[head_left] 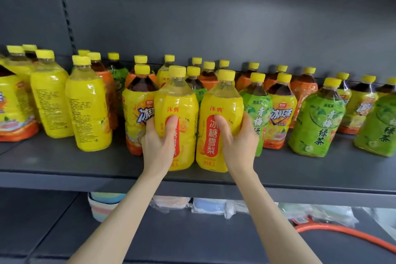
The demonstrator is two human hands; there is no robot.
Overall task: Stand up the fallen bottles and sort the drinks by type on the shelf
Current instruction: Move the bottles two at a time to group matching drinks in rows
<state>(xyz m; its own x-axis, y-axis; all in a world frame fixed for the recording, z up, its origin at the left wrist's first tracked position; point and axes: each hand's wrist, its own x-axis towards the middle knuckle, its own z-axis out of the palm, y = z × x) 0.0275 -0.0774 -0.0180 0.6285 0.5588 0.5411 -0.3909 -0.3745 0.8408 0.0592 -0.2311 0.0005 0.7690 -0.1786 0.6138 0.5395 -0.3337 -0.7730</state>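
1. Head view: a dark grey metal shelf [64, 165] with a plain grey back panel carries a crowd of yellow-capped drink bottles; a lower level beneath holds pastel packages and an orange hose.
2. Landmark: the right-hand pear bottle [220, 113], yellow, upright, long axis vertical, standing at the shelf's front edge.
3. Touching it on its left stands its twin, the left-hand pear bottle [175, 103], equally upright.
4. The left hand [158, 141] wraps the twin, thumb across the label; the right hand [237, 141] wraps the landmark the same way. Each hand is closed on its own bottle, so neither is nearer.
5. Further left of the landmark, three more plain yellow bottles [87, 109] stand grouped, likely the destination.
6. Open shelf runs along the front edge leftward; an iced-tea bottle [137, 109] stands just behind the twin, and a green-tea bottle [255, 111] crowds the landmark's right.
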